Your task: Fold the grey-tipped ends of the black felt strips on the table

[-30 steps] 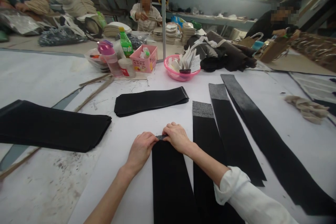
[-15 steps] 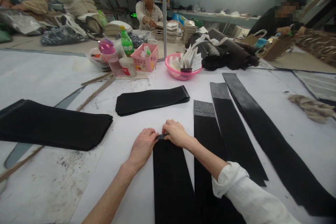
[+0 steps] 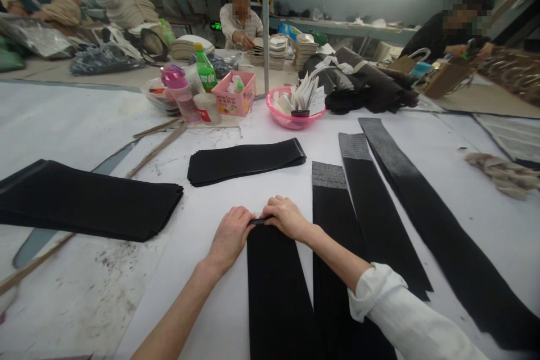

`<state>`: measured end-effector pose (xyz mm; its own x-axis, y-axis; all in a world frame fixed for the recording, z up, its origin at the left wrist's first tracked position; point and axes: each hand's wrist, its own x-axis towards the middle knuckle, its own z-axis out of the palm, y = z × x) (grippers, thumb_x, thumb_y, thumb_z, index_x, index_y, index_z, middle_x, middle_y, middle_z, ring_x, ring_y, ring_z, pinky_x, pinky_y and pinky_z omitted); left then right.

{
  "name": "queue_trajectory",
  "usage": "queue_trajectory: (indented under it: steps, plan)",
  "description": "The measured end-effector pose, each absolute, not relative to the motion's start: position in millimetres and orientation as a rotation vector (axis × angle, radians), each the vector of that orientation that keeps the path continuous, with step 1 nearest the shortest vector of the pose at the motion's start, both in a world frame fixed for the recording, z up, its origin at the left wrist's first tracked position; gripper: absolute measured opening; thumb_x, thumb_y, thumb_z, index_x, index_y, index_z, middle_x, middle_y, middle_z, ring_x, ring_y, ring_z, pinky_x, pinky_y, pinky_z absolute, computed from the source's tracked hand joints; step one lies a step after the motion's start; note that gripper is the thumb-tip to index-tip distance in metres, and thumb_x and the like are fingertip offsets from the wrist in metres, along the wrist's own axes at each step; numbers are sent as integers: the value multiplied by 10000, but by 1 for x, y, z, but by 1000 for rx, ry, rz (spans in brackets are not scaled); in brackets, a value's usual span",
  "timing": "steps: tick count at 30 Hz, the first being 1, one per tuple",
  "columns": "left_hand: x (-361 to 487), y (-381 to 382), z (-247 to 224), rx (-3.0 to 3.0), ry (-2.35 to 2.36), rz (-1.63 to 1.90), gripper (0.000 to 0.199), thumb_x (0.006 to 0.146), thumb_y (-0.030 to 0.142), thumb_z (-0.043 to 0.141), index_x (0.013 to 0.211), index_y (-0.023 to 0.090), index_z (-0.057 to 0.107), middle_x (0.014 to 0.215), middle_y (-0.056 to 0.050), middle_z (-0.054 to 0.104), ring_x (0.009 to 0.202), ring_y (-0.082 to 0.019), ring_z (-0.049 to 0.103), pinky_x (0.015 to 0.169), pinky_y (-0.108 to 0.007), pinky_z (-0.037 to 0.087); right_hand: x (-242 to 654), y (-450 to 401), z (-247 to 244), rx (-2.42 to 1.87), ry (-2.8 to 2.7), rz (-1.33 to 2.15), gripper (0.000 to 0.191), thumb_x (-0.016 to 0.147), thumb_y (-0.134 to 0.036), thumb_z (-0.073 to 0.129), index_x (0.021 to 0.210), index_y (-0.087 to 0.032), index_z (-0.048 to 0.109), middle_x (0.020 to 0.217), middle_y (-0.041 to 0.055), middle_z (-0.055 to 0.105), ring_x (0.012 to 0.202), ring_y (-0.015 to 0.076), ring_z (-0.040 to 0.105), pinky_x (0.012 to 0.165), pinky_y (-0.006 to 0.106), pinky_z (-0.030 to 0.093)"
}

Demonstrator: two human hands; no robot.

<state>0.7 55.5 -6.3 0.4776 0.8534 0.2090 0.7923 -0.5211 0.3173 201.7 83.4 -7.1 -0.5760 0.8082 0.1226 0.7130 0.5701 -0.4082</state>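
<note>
A long black fabric strip runs down the white table toward the lower edge of the view. My left hand pinches the left corner of its grey far end, and my right hand pinches the right corner. Between my fingers that end is rolled or folded into a narrow dark band. To the right lie a grey-ended black strip, another such strip and a longer one. Beyond my hands rests a short black stack.
A large black stack lies at left. Across the table stand a pink basket, a pink box, bottles and dark cloth. A thin upright pole rises there. People sit or work behind.
The visible grey band between my fingers has become narrower and darker as the strip's end turns over. My right hand has shifted slightly to the right. The whole view has moved a little.
</note>
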Motion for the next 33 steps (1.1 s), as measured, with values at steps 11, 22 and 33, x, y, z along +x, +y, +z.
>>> queue_trajectory:
  steps: [11, 22, 33]
  plan:
    - [3, 41, -22, 2684, 1465, 567, 158, 936, 155, 442, 928, 157, 600, 945, -76, 587, 926, -215, 526, 842, -389, 463, 207, 72, -21, -1055, -2525, 258, 132, 941, -276, 573, 971, -251, 698, 917, 25, 616, 873, 170, 503, 762, 287, 397]
    - [2, 35, -23, 2903, 1451, 416, 257, 902, 75, 457, 1115, 120, 594, 1096, -122, 578, 1085, -265, 499, 940, -421, 469, 207, 67, -23, -1044, -2563, 190, 170, 968, -233, 517, 1051, -247, 665, 973, 30, 600, 915, 179, 496, 790, 314, 390]
    - [13, 25, -17, 3084, 1462, 107, 333, 880, 33, 426, 1179, 54, 572, 1026, -139, 591, 1045, -297, 522, 858, -398, 477, 203, 61, -20, -1050, -2613, 141, 170, 978, -227, 490, 1061, -202, 636, 978, 51, 581, 940, 197, 489, 799, 330, 377]
